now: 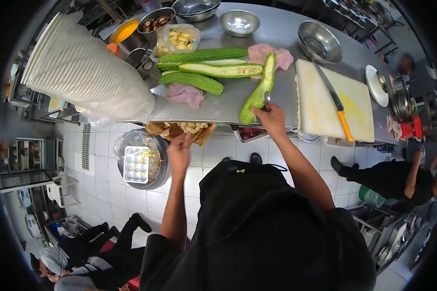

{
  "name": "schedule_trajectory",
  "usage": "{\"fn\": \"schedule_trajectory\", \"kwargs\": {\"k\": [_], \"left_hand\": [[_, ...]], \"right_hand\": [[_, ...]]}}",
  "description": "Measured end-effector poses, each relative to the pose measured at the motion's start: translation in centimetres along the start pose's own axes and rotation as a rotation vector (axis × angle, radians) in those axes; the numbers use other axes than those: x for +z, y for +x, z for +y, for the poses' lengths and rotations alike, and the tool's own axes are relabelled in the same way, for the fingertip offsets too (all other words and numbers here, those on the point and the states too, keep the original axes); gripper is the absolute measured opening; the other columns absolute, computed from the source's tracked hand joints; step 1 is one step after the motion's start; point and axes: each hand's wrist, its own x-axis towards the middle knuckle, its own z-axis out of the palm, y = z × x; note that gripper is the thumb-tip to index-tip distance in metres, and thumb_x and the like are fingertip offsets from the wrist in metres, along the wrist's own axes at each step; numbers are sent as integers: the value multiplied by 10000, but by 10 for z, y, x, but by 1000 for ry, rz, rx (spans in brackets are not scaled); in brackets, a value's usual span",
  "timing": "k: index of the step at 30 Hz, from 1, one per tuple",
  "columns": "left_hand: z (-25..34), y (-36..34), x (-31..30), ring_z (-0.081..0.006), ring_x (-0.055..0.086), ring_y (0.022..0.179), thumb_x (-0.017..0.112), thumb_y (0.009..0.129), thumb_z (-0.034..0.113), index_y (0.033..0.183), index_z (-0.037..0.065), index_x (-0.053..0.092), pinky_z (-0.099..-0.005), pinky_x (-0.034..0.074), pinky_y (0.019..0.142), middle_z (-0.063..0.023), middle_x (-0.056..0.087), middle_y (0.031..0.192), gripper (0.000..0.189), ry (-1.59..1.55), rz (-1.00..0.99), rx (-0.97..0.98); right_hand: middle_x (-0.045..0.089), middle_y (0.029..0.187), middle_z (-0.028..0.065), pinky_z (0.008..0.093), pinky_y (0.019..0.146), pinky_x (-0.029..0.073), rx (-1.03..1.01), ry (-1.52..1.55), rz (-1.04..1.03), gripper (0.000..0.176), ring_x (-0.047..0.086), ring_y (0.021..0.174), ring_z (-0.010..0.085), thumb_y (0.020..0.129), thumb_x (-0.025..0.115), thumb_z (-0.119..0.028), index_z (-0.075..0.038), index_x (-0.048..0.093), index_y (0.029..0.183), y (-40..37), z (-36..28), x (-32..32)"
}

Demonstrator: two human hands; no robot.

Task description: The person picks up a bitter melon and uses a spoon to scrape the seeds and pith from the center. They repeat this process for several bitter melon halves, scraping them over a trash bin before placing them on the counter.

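My right hand [274,119] is closed at the table's front edge around a small metal spoon [267,97], its bowl lying against a halved green gourd [258,101]. That half lies with its pale, hollowed cut side up. My left hand [180,147] is blurred over the floor, in front of a brown paper-lined container [205,136] of pale pieces; its fingers are not clear. Farther back lie another gourd half [221,70] with seeds showing and whole-looking ridged green gourds [194,81]. Pink cloths [185,95] rest beside them.
A white cutting board [320,106] with a yellow-handled knife [340,110] lies to the right. Metal bowls [240,23] stand behind, beside a bag of yellow pieces [179,39]. Stacked white containers [82,68] lean at left above a waste bin [153,174]. Other people are nearby.
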Motion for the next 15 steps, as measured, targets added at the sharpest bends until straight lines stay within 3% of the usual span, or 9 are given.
{"fn": "schedule_trajectory", "kwargs": {"k": [1, 5, 8, 9, 13, 15], "left_hand": [[25, 2, 18, -186, 664, 785, 673, 894, 241, 1030, -10, 691, -296, 513, 720, -172, 692, 878, 285, -96, -41, 24], [79, 0, 75, -146, 650, 779, 679, 894, 242, 1118, -7, 657, -284, 515, 700, -120, 686, 917, 336, -275, -290, -4], [106, -3, 90, -154, 634, 847, 648, 921, 267, 1283, 33, 535, -311, 538, 722, -92, 651, 1021, 445, -464, -473, -170], [116, -3, 91, -161, 627, 881, 632, 935, 278, 1349, 51, 480, -324, 549, 735, -84, 636, 1071, 496, -532, -530, -244], [144, -1, 87, -282, 628, 989, 570, 953, 396, 1417, 119, 353, -403, 551, 804, -134, 598, 1163, 582, -897, -566, -526], [144, 10, 82, -345, 612, 1063, 536, 959, 446, 1412, 135, 338, -443, 540, 855, -162, 580, 1197, 584, -1107, -589, -597]], "right_hand": [[686, 785, 191, 372, 688, 503, 1, 20, 8, 421, 672, 728, 298, 703, 770, -296, 65, 674, 897, 2, 0, 4], [687, 789, 192, 360, 682, 498, 169, 72, -36, 350, 667, 698, 289, 711, 725, -215, 65, 680, 916, 18, 14, 5], [688, 799, 186, 363, 668, 491, -76, 166, 72, 300, 656, 680, 282, 717, 687, -149, 67, 676, 926, 6, 29, -23], [687, 801, 184, 363, 662, 487, -43, 201, -9, 288, 651, 681, 282, 725, 683, -136, 70, 672, 925, 1, 38, -39], [668, 784, 192, 370, 659, 480, -84, 104, -288, 226, 630, 694, 321, 747, 668, -108, 58, 662, 901, -20, 16, -99], [653, 778, 201, 376, 662, 483, -341, -116, -319, 226, 617, 702, 357, 757, 666, -121, 47, 658, 908, -11, -5, -113]]}}
